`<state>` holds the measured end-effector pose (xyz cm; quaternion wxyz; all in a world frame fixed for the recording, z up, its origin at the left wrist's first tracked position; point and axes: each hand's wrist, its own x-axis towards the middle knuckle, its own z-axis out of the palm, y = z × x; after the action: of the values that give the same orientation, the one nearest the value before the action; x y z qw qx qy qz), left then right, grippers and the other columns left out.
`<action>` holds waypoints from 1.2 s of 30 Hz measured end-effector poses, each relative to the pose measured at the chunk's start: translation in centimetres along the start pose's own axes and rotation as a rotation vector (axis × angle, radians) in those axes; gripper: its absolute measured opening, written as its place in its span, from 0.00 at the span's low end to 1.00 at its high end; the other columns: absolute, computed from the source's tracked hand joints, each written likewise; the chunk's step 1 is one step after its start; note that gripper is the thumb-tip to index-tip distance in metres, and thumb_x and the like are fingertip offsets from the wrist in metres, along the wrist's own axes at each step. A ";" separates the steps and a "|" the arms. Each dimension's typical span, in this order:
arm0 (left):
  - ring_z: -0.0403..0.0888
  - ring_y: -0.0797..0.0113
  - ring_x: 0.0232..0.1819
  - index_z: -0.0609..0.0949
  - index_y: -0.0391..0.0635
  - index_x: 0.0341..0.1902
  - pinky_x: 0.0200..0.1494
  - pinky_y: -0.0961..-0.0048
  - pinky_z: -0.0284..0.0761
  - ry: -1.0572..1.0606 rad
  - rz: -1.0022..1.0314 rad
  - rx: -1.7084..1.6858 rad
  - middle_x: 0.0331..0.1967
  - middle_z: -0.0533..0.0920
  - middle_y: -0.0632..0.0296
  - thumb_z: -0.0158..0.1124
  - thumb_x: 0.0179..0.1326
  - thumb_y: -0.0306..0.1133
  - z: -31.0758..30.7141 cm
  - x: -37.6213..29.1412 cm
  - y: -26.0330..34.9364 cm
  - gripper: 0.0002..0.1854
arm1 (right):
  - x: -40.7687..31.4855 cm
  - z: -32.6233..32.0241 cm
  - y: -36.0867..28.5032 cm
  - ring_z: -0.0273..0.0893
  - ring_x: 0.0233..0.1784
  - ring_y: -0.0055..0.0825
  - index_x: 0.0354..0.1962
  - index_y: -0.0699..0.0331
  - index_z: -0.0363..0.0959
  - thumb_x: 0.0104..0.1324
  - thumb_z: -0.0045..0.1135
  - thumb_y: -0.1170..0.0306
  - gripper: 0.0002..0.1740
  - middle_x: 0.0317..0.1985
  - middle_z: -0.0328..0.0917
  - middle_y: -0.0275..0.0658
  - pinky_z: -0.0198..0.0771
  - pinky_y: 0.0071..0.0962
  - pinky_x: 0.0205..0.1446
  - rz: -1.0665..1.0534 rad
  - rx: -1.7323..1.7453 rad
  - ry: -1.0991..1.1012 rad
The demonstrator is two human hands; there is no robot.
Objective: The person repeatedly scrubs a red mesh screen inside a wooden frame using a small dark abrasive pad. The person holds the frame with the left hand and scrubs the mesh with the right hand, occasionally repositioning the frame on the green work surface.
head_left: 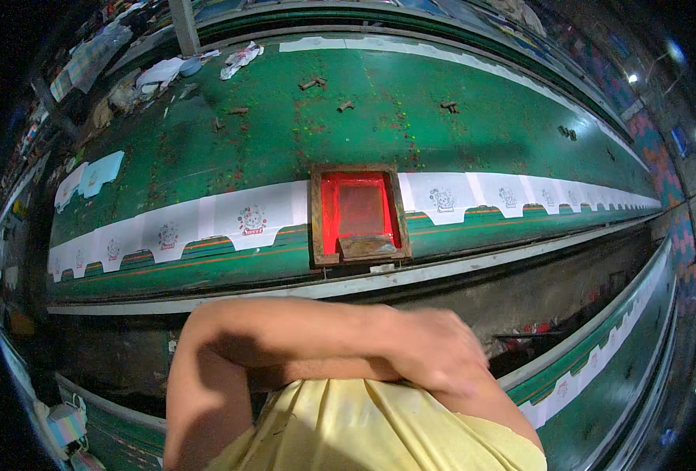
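My arms are folded across the yellow shirt (348,424). My left hand (442,350), slightly blurred, rests on my right arm (489,391); its fingers are not distinct. Tucked beneath the left forearm, my right hand is hidden. Beyond my arms, on the long green printing table (359,135), lies a wooden-framed printing screen (316,215) with red ink around its mesh. A wooden squeegee (365,247) leans inside at its near end. White cut fabric pieces (265,203) run along both sides of the screen. The nearest left piece bears a red and dark print; those to the right show dark prints only.
A pale metal rail (336,288) edges the table before me. Short brown pieces (345,106) lie scattered across the green surface. Crumpled cloths (242,60) sit at the far left, and light blue printed pieces (101,173) nearer. Another green table (607,406) stands at the lower right.
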<state>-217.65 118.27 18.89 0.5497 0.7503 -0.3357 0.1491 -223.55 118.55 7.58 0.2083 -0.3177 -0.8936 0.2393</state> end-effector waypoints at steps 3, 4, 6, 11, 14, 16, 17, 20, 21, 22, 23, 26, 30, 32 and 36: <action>0.92 0.32 0.45 0.93 0.40 0.52 0.54 0.40 0.87 -0.327 -0.589 0.504 0.42 0.95 0.44 0.66 0.77 0.57 -6.3 -8.3 -4.1 0.28 | 2.6 0.9 0.2 0.89 0.54 0.53 0.49 0.62 0.88 0.64 0.70 0.67 0.16 0.47 0.89 0.52 0.83 0.50 0.59 -0.021 0.089 -0.091; 0.92 0.35 0.48 0.91 0.38 0.53 0.55 0.44 0.87 0.028 -0.551 0.398 0.45 0.92 0.39 0.72 0.74 0.46 -7.6 -11.7 -4.7 0.21 | 2.3 0.8 0.5 0.90 0.54 0.53 0.49 0.62 0.89 0.64 0.70 0.67 0.16 0.46 0.89 0.51 0.84 0.50 0.59 -0.011 0.099 -0.109; 0.91 0.47 0.66 0.91 0.39 0.59 0.72 0.52 0.84 0.579 -0.610 0.521 0.61 0.93 0.44 0.77 0.70 0.34 -9.1 -17.6 -6.3 0.18 | 0.5 -0.2 1.1 0.90 0.52 0.53 0.49 0.62 0.89 0.64 0.69 0.67 0.16 0.44 0.90 0.51 0.84 0.50 0.58 0.019 0.073 -0.067; 0.84 0.47 0.76 0.90 0.41 0.66 0.82 0.54 0.76 1.270 -0.896 0.692 0.74 0.87 0.46 0.73 0.73 0.27 -9.8 -26.5 -12.6 0.19 | -8.0 -5.3 2.1 0.90 0.55 0.48 0.55 0.60 0.89 0.64 0.73 0.63 0.23 0.48 0.90 0.43 0.85 0.48 0.61 0.161 -0.208 0.440; 0.81 0.45 0.80 0.90 0.43 0.67 0.83 0.54 0.74 1.269 -0.909 0.636 0.78 0.84 0.44 0.74 0.71 0.26 -8.1 -26.4 -15.6 0.22 | -11.1 -8.5 4.1 0.87 0.64 0.53 0.61 0.62 0.87 0.65 0.74 0.70 0.25 0.58 0.88 0.46 0.82 0.52 0.68 0.311 -0.423 0.507; 0.79 0.46 0.82 0.89 0.43 0.69 0.85 0.54 0.73 1.266 -0.930 0.672 0.80 0.81 0.43 0.76 0.69 0.26 -7.4 -25.3 -16.9 0.24 | -12.7 -9.8 5.6 0.82 0.72 0.55 0.64 0.62 0.85 0.66 0.75 0.70 0.28 0.64 0.85 0.47 0.79 0.55 0.73 0.458 -0.453 0.469; 0.78 0.46 0.83 0.89 0.43 0.70 0.85 0.55 0.73 1.258 -0.917 0.702 0.81 0.80 0.42 0.78 0.68 0.25 -7.2 -24.8 -17.3 0.26 | -13.3 -10.1 6.3 0.79 0.76 0.56 0.66 0.62 0.84 0.66 0.76 0.70 0.30 0.68 0.83 0.47 0.77 0.56 0.75 0.541 -0.463 0.460; 0.78 0.43 0.83 0.92 0.44 0.63 0.86 0.54 0.71 1.281 -0.960 0.680 0.80 0.80 0.39 0.77 0.62 0.20 -7.4 -24.2 -17.7 0.24 | -14.7 -9.9 9.1 0.77 0.77 0.54 0.69 0.62 0.82 0.64 0.77 0.75 0.34 0.70 0.82 0.47 0.75 0.55 0.78 0.607 -0.376 0.412; 0.78 0.42 0.82 0.92 0.44 0.60 0.86 0.54 0.71 1.295 -0.951 0.665 0.80 0.80 0.39 0.76 0.60 0.19 -7.6 -24.2 -17.7 0.23 | -15.3 -9.6 9.8 0.78 0.77 0.53 0.69 0.62 0.82 0.63 0.76 0.76 0.34 0.69 0.82 0.47 0.75 0.55 0.78 0.621 -0.351 0.399; 0.79 0.42 0.82 0.93 0.44 0.57 0.85 0.54 0.71 1.307 -0.963 0.646 0.80 0.80 0.38 0.76 0.59 0.17 -7.7 -24.2 -17.8 0.22 | -15.9 -9.3 10.4 0.79 0.75 0.53 0.68 0.62 0.83 0.62 0.76 0.77 0.34 0.68 0.83 0.47 0.76 0.54 0.77 0.611 -0.342 0.400; 0.79 0.43 0.82 0.93 0.43 0.55 0.85 0.54 0.71 1.312 -0.894 0.667 0.80 0.80 0.38 0.76 0.58 0.17 -7.9 -24.2 -17.9 0.20 | -16.4 -9.1 11.0 0.80 0.74 0.52 0.67 0.63 0.83 0.62 0.75 0.78 0.33 0.67 0.84 0.46 0.76 0.54 0.77 0.604 -0.336 0.401; 0.79 0.44 0.82 0.92 0.40 0.47 0.85 0.53 0.70 1.361 -0.784 0.638 0.79 0.81 0.36 0.76 0.58 0.15 -7.9 -23.1 -18.5 0.14 | -18.5 -8.8 12.4 0.82 0.71 0.52 0.64 0.63 0.85 0.59 0.74 0.80 0.32 0.64 0.86 0.46 0.78 0.53 0.75 0.585 -0.310 0.464; 0.78 0.41 0.82 0.90 0.40 0.44 0.85 0.50 0.68 1.346 -0.686 0.664 0.79 0.80 0.33 0.75 0.57 0.14 -6.5 -18.2 -21.0 0.13 | -23.4 -10.3 13.5 0.85 0.68 0.52 0.61 0.63 0.87 0.51 0.74 0.84 0.36 0.62 0.87 0.46 0.80 0.51 0.72 0.578 -0.276 0.555; 0.79 0.40 0.82 0.90 0.39 0.44 0.85 0.49 0.68 1.357 -0.668 0.674 0.78 0.80 0.32 0.73 0.57 0.14 -5.6 -14.6 -23.5 0.13 | -26.9 -11.9 14.0 0.85 0.68 0.52 0.60 0.64 0.87 0.48 0.73 0.86 0.37 0.62 0.88 0.46 0.80 0.51 0.72 0.585 -0.281 0.572; 0.79 0.35 0.80 0.90 0.39 0.45 0.84 0.48 0.70 1.334 -0.668 0.661 0.76 0.80 0.26 0.71 0.57 0.15 -4.1 -8.4 -28.5 0.12 | -34.1 -15.0 15.6 0.86 0.67 0.52 0.58 0.65 0.88 0.46 0.70 0.89 0.37 0.60 0.89 0.46 0.81 0.52 0.72 0.607 -0.331 0.599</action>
<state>-204.12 129.74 -5.32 0.3997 0.6874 0.3652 0.4840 -184.15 110.89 3.39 0.3246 -0.6492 -0.6867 0.0411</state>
